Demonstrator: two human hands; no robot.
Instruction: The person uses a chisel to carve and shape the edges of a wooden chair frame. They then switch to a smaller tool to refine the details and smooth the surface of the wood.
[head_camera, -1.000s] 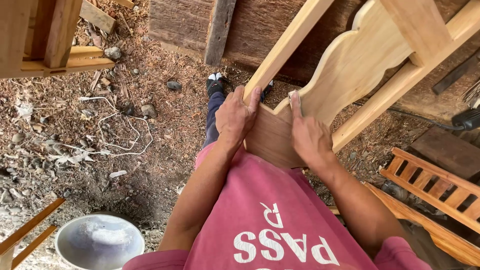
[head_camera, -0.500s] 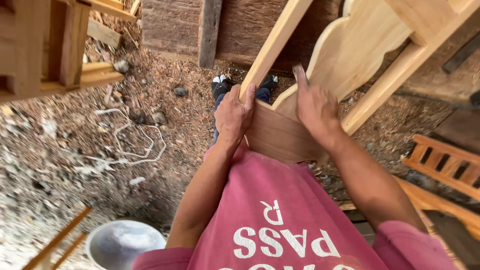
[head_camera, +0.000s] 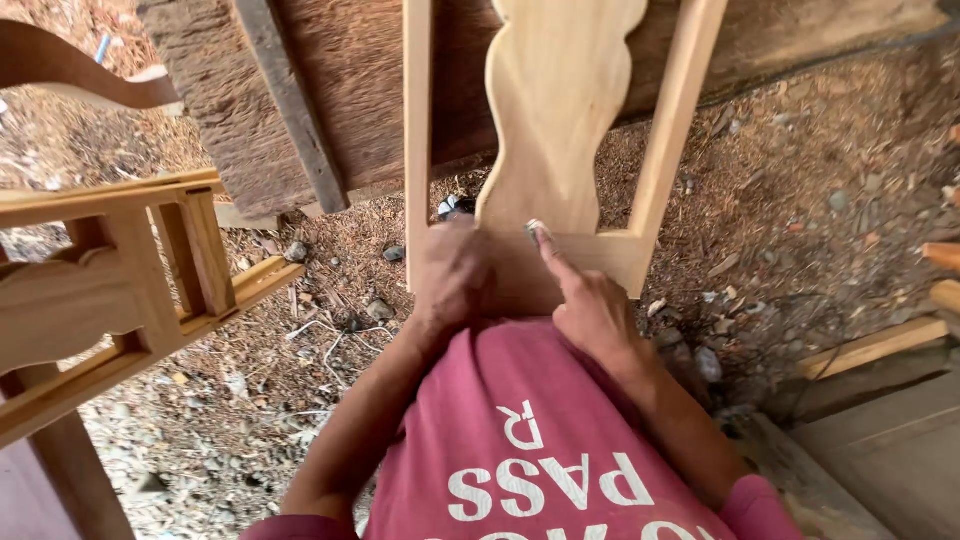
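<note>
— How is the chair-back frame being held?

— It is being braced against the body; the bottom rail is being gripped by the closed left hand and pressed by the right hand, forefinger extended. Likely rigid, lightish, smooth; rails suit gripping.

— Anything changed?

— It is being seen upright now, previously slanted.
</note>
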